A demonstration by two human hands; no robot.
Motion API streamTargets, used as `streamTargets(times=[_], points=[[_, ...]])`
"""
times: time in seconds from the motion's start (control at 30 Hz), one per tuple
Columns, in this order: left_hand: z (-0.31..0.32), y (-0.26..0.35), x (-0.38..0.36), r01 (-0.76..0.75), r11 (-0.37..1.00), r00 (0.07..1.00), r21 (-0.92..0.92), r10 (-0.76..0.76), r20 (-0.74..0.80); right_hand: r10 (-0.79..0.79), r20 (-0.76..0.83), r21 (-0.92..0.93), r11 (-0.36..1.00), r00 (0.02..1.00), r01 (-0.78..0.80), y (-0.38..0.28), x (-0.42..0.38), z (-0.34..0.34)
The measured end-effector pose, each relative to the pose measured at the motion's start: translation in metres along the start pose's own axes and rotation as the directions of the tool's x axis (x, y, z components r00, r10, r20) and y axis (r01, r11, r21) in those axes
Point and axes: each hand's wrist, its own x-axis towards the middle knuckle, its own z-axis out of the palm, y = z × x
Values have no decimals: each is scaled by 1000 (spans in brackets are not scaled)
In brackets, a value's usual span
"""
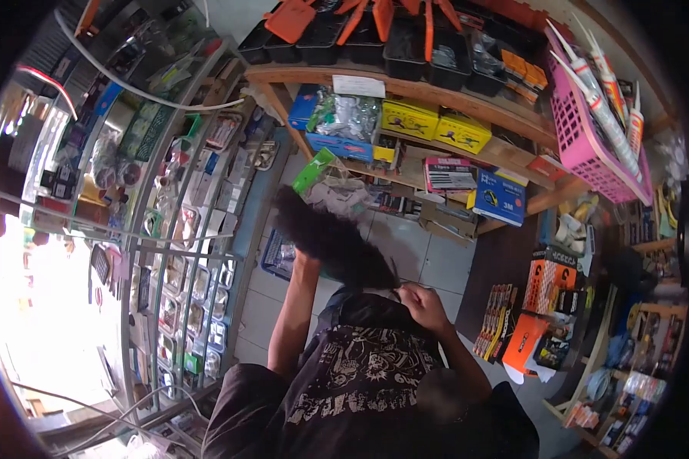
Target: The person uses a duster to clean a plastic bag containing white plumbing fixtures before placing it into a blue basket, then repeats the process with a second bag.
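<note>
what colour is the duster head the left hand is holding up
Black, or very dark brown: the fluffy duster above the left hand, seen in the head view.

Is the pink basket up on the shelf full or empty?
Partly filled. The pink basket on the top right shelf holds several white sealant tubes whose nozzles stick out past its rim.

The left hand (308, 264) is mostly hidden behind the dark feather duster (331, 239).
</note>
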Motion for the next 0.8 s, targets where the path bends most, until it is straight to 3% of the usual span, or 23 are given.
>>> streamTargets(times=[0.03, 0.07, 0.1, 0.13, 0.2, 0.23, 0.3, 0.33, 0.37, 0.4, 0.43, 0.47, 0.5, 0.53, 0.57, 0.6, 0.63, 0.67, 0.7, 0.73, 0.8], points=[[3, -6, -1, 139, 875, 985, -464, -171, -27, -5, 8, -2, 1000, 1000, 5, 1, 2, 2], [7, 23, 2, 211, 530, 944, -821, -328, 31, 4, -85, 88, 996, 996, 4, 4, 4, 5], [9, 36, 3, 198, 53, 889, -979, -430, 156, 23, -178, 178, 984, 984, 9, 8, 5, 9], [4, 18, -1, 176, -24, 929, -984, -327, 174, 23, -173, 176, 984, 985, 8, 10, 7, 10], [2, 16, -4, 176, -20, 926, -984, -337, 172, 160, -72, 394, 911, 984, -120, 15, 9, 10], [0, 16, -4, 172, -20, 927, -985, -334, 169, 156, -71, 392, 913, 985, -116, 17, 9, 7], [-1, 11, -8, 72, 608, 976, -790, -207, -70, -54, 14, 24, 998, 998, 53, 19, 4, 1], [-2, 7, -8, -4, 834, 985, -552, -91, -144, -55, 12, 24, 998, 998, 55, 19, 3, 2], [-2, 2, -8, -88, 964, 983, -253, 43, -177, -49, -56, 49, 997, 997, 52, 19, 2, 3], [-3, -3, -8, -169, 983, 970, 73, 179, -165, -40, -121, 75, 996, 992, 49, 19, 1, 3], [-5, -28, -5, 42, 709, 988, -704, -135, -77, -40, -121, 74, 996, 992, 49, 26, 1, 6], [-6, -36, 0, 198, -82, 938, -977, -274, 213, 49, -129, 221, 975, 990, -19, 31, 5, 10], [-4, -43, -4, 233, 108, 884, -966, -437, 164, 137, -124, 363, 928, 983, -84, 35, 7, 12], [-6, -51, -5, 264, 13, 908, -964, -341, 244, 137, -123, 362, 928, 983, -84, 39, 4, 10], [-2, -54, 2, 318, -144, 945, -937, 122, 302, 63, -132, 231, 972, 989, -32, 25, 3, 4], [4, -50, 11, 428, -253, 796, -868, 560, 229, -10, -132, 96, 995, 991, 23, 15, 4, -1], [7, -45, 6, 430, -253, 795, -866, 561, 231, -9, -135, 96, 995, 991, 22, 8, 5, -3], [10, -26, -4, 357, -50, 927, -933, 136, 348, -1, -168, 102, 995, 986, 18, 3, 7, -5], [13, -12, -13, 363, 176, 899, -915, -323, 295, 10, -199, 110, 994, 980, 13, 1, 8, -5], [18, -5, -18, 366, 174, 897, -914, -328, 297, 15, -197, 112, 994, 980, 7, 2, 11, -5], [26, 6, -24, 485, 248, 855, -839, -338, 394, 141, -161, 328, 941, 977, -82, 11, 24, -3]])
